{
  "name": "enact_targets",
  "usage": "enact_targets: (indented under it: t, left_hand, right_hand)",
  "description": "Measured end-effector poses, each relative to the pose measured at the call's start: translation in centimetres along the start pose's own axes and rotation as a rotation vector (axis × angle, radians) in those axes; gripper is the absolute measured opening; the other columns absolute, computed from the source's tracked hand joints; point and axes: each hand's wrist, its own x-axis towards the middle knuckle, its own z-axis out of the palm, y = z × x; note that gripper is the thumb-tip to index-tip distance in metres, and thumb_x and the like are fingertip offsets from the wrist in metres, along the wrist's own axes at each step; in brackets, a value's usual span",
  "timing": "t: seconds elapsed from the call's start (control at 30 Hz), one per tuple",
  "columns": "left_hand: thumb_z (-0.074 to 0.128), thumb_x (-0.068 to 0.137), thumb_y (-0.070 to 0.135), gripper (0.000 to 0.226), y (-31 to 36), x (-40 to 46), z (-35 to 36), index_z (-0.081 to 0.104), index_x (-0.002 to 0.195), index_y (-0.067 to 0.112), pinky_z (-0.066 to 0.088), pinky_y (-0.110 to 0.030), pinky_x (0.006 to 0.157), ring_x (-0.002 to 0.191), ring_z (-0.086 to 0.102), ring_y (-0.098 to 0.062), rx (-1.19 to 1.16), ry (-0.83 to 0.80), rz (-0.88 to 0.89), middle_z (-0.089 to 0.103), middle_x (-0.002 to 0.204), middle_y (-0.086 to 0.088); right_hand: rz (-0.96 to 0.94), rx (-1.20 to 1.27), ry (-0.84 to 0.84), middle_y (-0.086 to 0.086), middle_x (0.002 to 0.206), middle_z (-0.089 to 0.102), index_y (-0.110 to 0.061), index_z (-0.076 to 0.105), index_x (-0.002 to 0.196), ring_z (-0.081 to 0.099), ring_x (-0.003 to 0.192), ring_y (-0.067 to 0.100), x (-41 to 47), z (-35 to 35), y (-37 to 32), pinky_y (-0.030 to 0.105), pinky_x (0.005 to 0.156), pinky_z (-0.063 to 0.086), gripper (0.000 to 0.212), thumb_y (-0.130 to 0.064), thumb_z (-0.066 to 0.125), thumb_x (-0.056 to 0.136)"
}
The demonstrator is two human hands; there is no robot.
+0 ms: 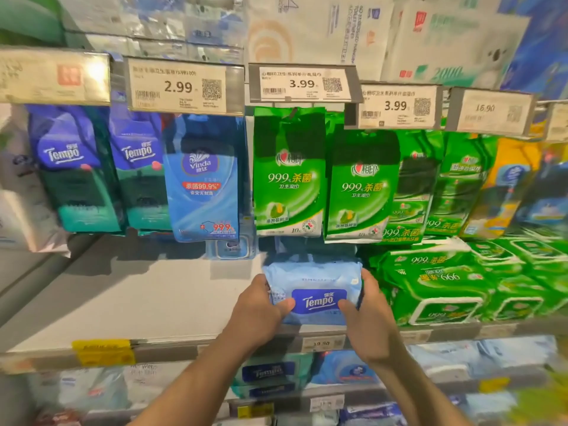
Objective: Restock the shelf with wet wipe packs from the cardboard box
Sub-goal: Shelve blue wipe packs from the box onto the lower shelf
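A light blue Tempo wet wipe pack (313, 281) lies near the front of the grey shelf (138, 299), label facing me. My left hand (258, 312) grips its left end, thumb on top. My right hand (368, 318) grips its right end the same way. The pack sits just left of the stacked green wipe packs (436, 284). The cardboard box is not in view.
Small hanging packs fill the hooks above: dark blue Tempo (73, 170), blue Vinda (203, 179), green 999 packs (289, 173). Price tags (178, 86) run along the hooks. The shelf surface left of the pack is bare. Lower shelves (270, 373) hold more wipes.
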Motion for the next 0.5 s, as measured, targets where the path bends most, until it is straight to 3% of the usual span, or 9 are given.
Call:
enact_targets:
  t: [0.07, 0.13, 0.2, 0.3, 0.43, 0.5]
  left_hand:
    - [0.084, 0.084, 0.028, 0.046, -0.1, 0.6, -0.2, 0.052, 0.117, 0.027, 0.057, -0.023, 0.073, 0.091, 0.069, -0.005, -0.117, -0.064, 0.005, 0.070, 0.107, 0.008]
    - [0.094, 0.072, 0.028, 0.063, -0.3, 1.5, -0.3, 0.055, 0.121, 0.029, 0.063, -0.043, 0.081, 0.098, 0.074, -0.016, -0.223, -0.150, 0.013, 0.075, 0.112, 0.003]
    - [0.096, 0.069, 0.017, 0.064, 0.0, 2.1, -0.2, 0.059, 0.121, 0.026, 0.062, -0.054, 0.084, 0.101, 0.075, -0.026, -0.283, -0.252, 0.044, 0.078, 0.109, -0.002]
    - [0.100, 0.063, 0.018, 0.083, -0.1, 3.6, 0.3, 0.057, 0.134, 0.011, 0.051, -0.070, 0.095, 0.112, 0.069, -0.043, -0.353, -0.395, 0.075, 0.074, 0.119, -0.016]
    - [0.099, 0.064, 0.022, 0.081, -0.1, 5.1, 0.6, 0.061, 0.135, 0.018, 0.056, -0.059, 0.097, 0.116, 0.069, -0.035, -0.267, -0.438, 0.098, 0.073, 0.125, -0.011]
    - [0.099, 0.064, 0.017, 0.086, -0.7, 5.5, 1.5, 0.054, 0.137, 0.016, 0.062, -0.045, 0.082, 0.111, 0.071, -0.029, -0.282, -0.430, 0.044, 0.074, 0.122, -0.010]
  right_hand:
    - [-0.095, -0.230, 0.118, 0.012, 0.132, 0.052, -0.015, 0.033, 0.157, 0.046, 0.123, 0.033, -0.1, 0.4, 0.3, 0.049, 0.106, 0.042, 0.070, -0.020, 0.068, 0.097]
    - [-0.157, -0.322, 0.180, 0.017, 0.122, 0.051, -0.007, 0.035, 0.156, 0.043, 0.112, 0.034, -0.4, 0.6, 0.1, 0.047, 0.097, 0.042, 0.074, -0.023, 0.072, 0.093]
    - [-0.181, -0.229, 0.144, 0.012, 0.128, 0.051, -0.012, 0.031, 0.157, 0.047, 0.116, 0.028, -0.5, 0.8, 0.1, 0.043, 0.099, 0.045, 0.083, -0.027, 0.076, 0.090]
    - [-0.123, -0.068, 0.061, 0.002, 0.144, 0.051, -0.023, 0.020, 0.159, 0.053, 0.128, 0.020, 0.3, 1.2, 0.5, 0.045, 0.105, 0.050, 0.103, -0.035, 0.085, 0.081]
    - [-0.062, -0.026, 0.094, 0.005, 0.149, 0.046, -0.026, 0.010, 0.162, 0.051, 0.130, 0.023, 1.0, 2.0, 0.4, 0.044, 0.105, 0.047, 0.110, -0.017, 0.085, 0.083]
    - [-0.029, -0.058, 0.130, 0.008, 0.141, 0.047, -0.027, 0.009, 0.163, 0.052, 0.122, 0.024, 1.1, 2.3, 0.3, 0.039, 0.095, 0.046, 0.106, -0.009, 0.080, 0.086]
